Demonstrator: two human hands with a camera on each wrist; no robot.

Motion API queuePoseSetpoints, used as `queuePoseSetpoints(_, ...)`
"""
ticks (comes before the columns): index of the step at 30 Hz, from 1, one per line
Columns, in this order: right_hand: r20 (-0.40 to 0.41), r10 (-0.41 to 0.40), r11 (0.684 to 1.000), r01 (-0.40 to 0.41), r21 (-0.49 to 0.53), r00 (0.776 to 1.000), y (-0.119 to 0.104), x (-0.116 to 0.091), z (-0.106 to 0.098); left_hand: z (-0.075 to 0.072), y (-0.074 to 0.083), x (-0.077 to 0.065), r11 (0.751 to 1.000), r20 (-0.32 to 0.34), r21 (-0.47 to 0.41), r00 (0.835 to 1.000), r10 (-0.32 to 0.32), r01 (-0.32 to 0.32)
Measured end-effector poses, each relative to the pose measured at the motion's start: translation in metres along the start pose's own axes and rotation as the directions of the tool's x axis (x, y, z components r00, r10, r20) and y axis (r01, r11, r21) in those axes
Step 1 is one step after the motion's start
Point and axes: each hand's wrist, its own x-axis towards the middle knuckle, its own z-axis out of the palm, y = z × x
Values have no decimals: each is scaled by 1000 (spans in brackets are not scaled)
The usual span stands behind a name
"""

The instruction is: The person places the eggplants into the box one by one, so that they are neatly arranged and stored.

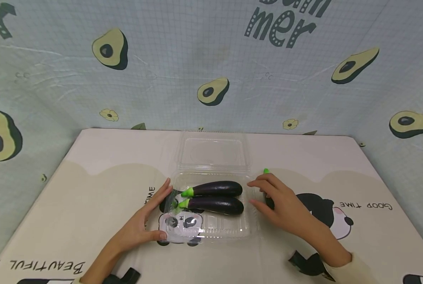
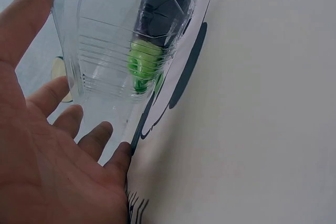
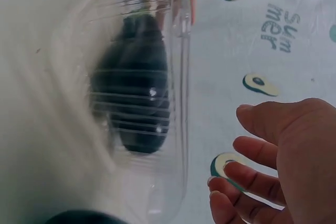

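Two dark purple eggplants with green stem ends, an upper one (image 1: 218, 188) and a lower one (image 1: 216, 205), lie side by side in a clear plastic clamshell box (image 1: 229, 229). The lid (image 1: 213, 152) is folded back, away from the person. My left hand (image 1: 144, 223) rests at the box's left side, thumb by the near corner and fingers spread. To the right of the box, my right hand (image 1: 280, 203) hovers with loosely bent fingers and holds nothing. Partly hidden behind it is another eggplant (image 1: 269, 202), its green tip showing above the knuckles. The right wrist view shows dark eggplants (image 3: 144, 82) through the box wall.
The table is covered by a pale printed cloth (image 1: 101, 205) with panda pictures and lettering. A light curtain (image 1: 168, 51) with avocado prints hangs behind the table's far edge. Black straps show at both wrists.
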Motion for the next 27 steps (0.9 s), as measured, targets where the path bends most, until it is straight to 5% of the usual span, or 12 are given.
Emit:
queuePoseSetpoints(15, -140, 113, 993, -115, -6, 984, 11, -37, -8, 0, -1, -1, 1000, -3, 6, 1000, 0, 0)
queuePoseSetpoints(27, -291, 296, 954, -299, 35, 910, 12, -61, 7, -1, 0, 1, 1000, 5, -1, 1000, 11, -11)
